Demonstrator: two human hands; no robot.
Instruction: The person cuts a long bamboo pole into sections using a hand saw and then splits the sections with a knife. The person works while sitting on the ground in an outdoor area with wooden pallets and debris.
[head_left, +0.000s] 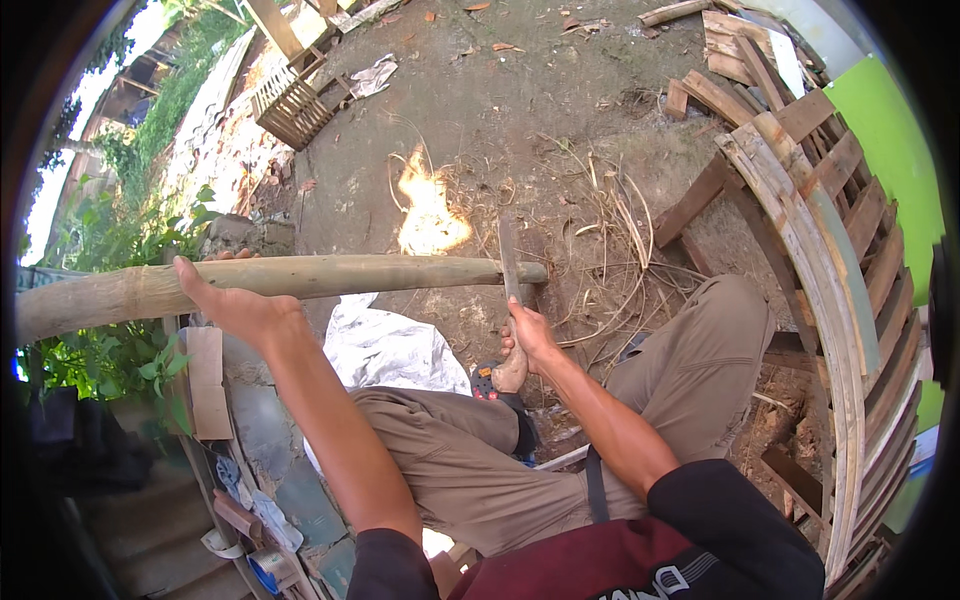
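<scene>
A long pale bamboo pole (390, 274) lies crosswise in front of me, its thick end at the left edge and its thinner end near the middle. My left hand (240, 308) is closed round it from below, thumb on the near side and fingertips showing on the far side. In my right hand (535, 335) is a machete (509, 245), gripped by its pale wooden handle with the blade upright in view. That blade crosses the pole close to its right end; whether it touches or cuts in I cannot tell.
A bright yellow-white patch (430, 215), flame or sunlight, glows beyond the pole. Loose strips (625, 220) litter the ground. White cloth (390, 340) lies by my leg. A slatted wooden frame (800, 220) stands right, a slatted crate (292, 108) far left, leafy plants (120, 330) left.
</scene>
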